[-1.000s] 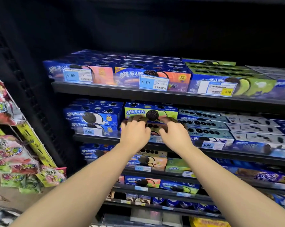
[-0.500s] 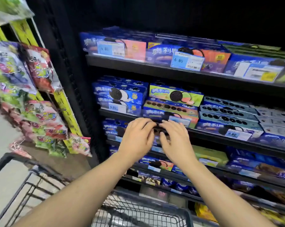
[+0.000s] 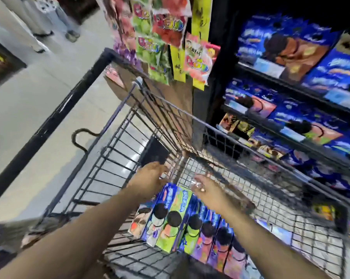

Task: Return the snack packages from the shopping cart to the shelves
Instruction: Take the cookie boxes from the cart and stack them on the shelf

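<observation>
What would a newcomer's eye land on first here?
Two bare arms reach into the wire shopping cart, with the left hand and right hand just above a row of bright cookie boxes standing side by side on its floor. To the right are dark shelves packed with blue boxes, and colourful candy bags hang at top centre.

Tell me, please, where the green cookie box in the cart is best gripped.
Probably from above, at its far end: the green box stands in a row, flanked by neighbouring boxes, so only its upper face and ends are free.
</observation>
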